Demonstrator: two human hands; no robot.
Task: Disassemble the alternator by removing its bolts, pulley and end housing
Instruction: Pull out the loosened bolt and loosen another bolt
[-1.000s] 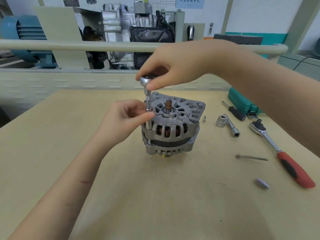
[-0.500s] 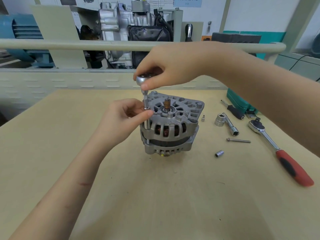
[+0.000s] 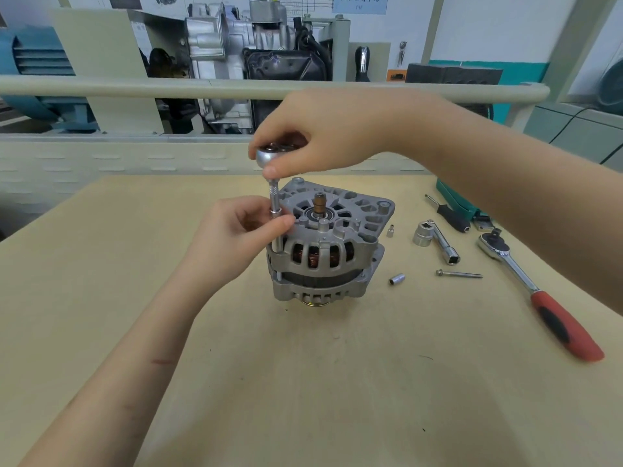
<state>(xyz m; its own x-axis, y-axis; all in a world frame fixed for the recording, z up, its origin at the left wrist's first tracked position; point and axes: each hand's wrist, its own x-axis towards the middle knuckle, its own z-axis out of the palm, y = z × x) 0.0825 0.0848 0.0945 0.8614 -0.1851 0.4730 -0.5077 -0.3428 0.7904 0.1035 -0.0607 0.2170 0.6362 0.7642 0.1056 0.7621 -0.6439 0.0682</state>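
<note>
Wall poster [image 3: 359,2] unreadable, alternator [image 3: 328,244] unbranded

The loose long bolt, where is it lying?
The long bolt lies flat on the table, right of the alternator, between a small socket and the red-handled ratchet.

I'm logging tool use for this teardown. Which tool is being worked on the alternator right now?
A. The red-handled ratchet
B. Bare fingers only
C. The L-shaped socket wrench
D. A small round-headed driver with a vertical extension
D: the right hand grips the round driver head atop a vertical extension that the left hand pinches beside the alternator; the red-handled ratchet lies on the table.
</note>
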